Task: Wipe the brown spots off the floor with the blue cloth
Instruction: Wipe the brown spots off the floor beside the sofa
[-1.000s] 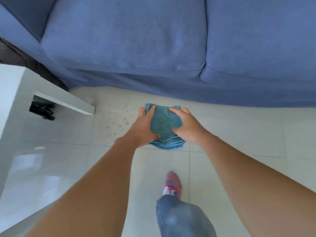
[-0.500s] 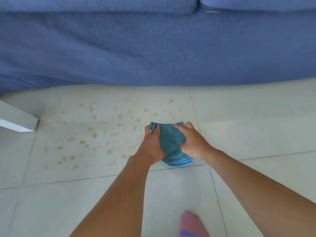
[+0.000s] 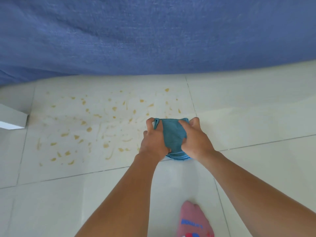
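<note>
A: Where does the blue cloth [image 3: 173, 137] lie?

B: Folded, at the right edge of the brown spots [image 3: 89, 129] on the white tiled floor [image 3: 256, 127], near the blue sofa [image 3: 153, 35].

A: And the grip?

B: I see the left hand [image 3: 153, 141] and right hand [image 3: 196, 139] both clamped on the cloth, one at each side. A pink sock [image 3: 195, 219] shows below.

The blue cloth [image 3: 173, 136] I grip is soft, matt terry, folded in layers. The floor [image 3: 256, 117] is smooth glossy pale tile with thin grout lines. The sofa [image 3: 153, 35] is coarse matt woven fabric. My sock [image 3: 193, 218] is knitted.
</note>
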Available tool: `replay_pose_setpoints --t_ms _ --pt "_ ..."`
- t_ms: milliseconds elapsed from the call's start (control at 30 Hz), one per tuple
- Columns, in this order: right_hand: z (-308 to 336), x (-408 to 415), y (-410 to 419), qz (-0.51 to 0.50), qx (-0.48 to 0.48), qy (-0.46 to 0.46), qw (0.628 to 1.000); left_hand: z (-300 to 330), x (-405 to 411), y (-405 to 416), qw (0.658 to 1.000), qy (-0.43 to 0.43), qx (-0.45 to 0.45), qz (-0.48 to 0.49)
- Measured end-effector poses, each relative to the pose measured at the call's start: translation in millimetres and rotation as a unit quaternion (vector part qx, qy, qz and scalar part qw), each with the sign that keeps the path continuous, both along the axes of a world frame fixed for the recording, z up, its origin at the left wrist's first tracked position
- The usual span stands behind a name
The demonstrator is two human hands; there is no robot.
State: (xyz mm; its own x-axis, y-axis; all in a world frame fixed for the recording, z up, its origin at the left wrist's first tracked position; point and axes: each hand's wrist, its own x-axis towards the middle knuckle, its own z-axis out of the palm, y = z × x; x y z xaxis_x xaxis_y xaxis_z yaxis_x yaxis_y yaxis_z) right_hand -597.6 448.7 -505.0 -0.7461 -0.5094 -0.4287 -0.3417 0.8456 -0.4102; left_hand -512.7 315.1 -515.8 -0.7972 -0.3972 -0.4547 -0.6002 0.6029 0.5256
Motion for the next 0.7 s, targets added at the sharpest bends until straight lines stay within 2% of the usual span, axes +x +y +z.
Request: replay_pose_setpoints --t_ms 100,167,267,333,533,633,700 --pt "-2.7 9.5 -1.3 0.058 0.041 0.156 0.985 4.8 15.3 -5.1 0.997 0.033 -0.072 -0.008" --pt "-7.7 15.1 -3.0 0.117 0.012 0.2 0.973 2.3 31.1 -10.3 0.993 0.082 -0.087 0.0" --pt "-16.7 22.7 -8.3 0.185 0.01 0.177 0.967 -6.1 60.4 -13.0 0.982 0.141 -0.122 0.024" --pt "-20.5 26.0 -10.6 0.203 0.026 0.139 0.969 -13.1 84.6 -8.7 0.976 0.144 -0.144 0.079" --pt "-28.5 30.6 -6.5 0.2 0.073 0.086 0.973 -26.6 147.0 1.8 0.952 0.053 -0.176 0.246" --pt "-30.3 28.5 -7.2 0.182 0.091 0.08 0.976 -25.0 158.0 4.7 0.932 -0.001 -0.147 0.331" --pt "-29.3 31.4 -14.4 0.163 0.098 0.076 0.979 -24.4 160.7 7.8 0.928 -0.018 -0.141 0.345"
